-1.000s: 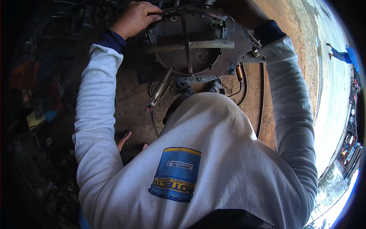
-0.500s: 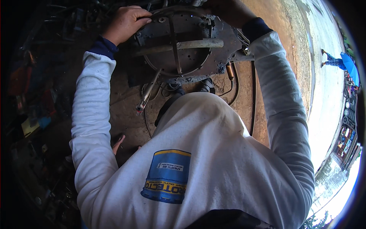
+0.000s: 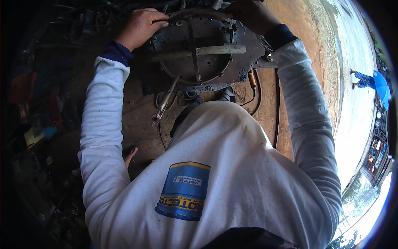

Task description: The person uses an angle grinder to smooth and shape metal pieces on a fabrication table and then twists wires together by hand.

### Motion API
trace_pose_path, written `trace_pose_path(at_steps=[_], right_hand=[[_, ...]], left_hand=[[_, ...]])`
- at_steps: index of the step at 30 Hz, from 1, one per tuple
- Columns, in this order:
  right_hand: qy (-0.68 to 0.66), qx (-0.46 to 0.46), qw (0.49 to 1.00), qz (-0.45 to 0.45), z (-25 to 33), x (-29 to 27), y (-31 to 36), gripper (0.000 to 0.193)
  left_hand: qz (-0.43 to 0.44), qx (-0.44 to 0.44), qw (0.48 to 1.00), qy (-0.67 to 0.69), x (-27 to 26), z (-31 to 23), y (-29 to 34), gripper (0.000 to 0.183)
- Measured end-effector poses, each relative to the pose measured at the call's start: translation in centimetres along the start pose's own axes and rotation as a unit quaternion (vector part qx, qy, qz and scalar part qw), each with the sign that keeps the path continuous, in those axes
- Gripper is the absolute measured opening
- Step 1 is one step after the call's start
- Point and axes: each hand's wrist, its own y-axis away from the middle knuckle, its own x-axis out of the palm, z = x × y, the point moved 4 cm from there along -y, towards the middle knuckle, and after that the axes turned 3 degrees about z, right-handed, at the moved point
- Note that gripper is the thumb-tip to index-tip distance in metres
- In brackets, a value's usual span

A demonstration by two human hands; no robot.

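Note:
At the top of the view my left hand [image 3: 143,28] pinches one end of a dark curved metal strip [image 3: 198,12] between thumb and fingers. My right hand [image 3: 253,17], in shadow, is closed at the strip's other end; its fingertips are hard to make out. The strip arches over the far side of a metal ring [image 3: 168,69], which lies on a rough-edged steel plate [image 3: 248,58]. A narrow flat bar [image 3: 192,43] crosses the ring from far to near. Another, slightly bent pale bar [image 3: 222,50] lies sideways across it.
A metal tube with a red tip [image 3: 165,101] juts from the plate's near edge. To the right hangs an orange-handled tool [image 3: 252,79] with a cable. Dark metal scraps [image 3: 87,25] crowd the left. Someone's bare foot [image 3: 131,156] shows at left; a person under a blue umbrella [image 3: 380,85] is outside.
The plate, ring and both hands appear slightly lower and farther right in the picture. Both hands keep their places on the curved strip. The umbrella also sits lower in view.

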Motion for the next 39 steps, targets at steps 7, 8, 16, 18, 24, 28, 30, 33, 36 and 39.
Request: trace_pose_path(at_steps=[7,8,16,18,24,28,30,33,36,39], right_hand=[[0.023,0.004,1.000,-0.004,0.6,-0.2,-0.2,0.014],[0.022,0.004,1.000,-0.004,0.7,-0.3,-0.2,0.014],[0.008,0.046,0.999,0.009,0.7,-0.3,-0.3,0.013],[0.031,0.028,0.999,0.014,0.7,-0.3,-0.4,0.013],[-0.046,0.059,0.996,0.038,0.0,-0.7,-0.5,0.020],[-0.220,0.232,0.941,0.110,2.5,-2.4,-3.0,0.044],[-0.188,0.224,0.949,0.116,2.5,-1.7,-4.1,0.050],[-0.136,0.205,0.961,0.127,2.7,-0.7,-5.8,0.059],[-0.211,0.206,0.936,0.190,3.2,1.4,-6.2,0.064],[-0.318,0.233,0.885,0.248,4.3,2.4,-6.0,0.063]], left_hand=[[0.112,-0.039,0.991,0.066,-0.3,1.8,-0.4,0.023],[0.113,-0.039,0.991,0.066,-0.4,1.8,-0.4,0.023],[0.129,-0.049,0.988,0.064,-0.5,2.0,-0.4,0.023],[0.124,-0.049,0.989,0.067,-0.4,1.9,-0.4,0.023],[0.098,-0.063,0.990,0.085,-0.1,1.6,-0.1,0.023],[0.109,-0.088,0.986,0.095,0.0,2.0,0.3,0.021],[0.111,-0.080,0.986,0.092,-0.1,1.8,0.1,0.022],[0.114,-0.076,0.987,0.088,-0.3,1.3,-0.5,0.022],[0.108,-0.081,0.987,0.092,-0.2,1.2,-0.4,0.022],[0.103,-0.078,0.987,0.092,0.0,1.6,0.2,0.022]])
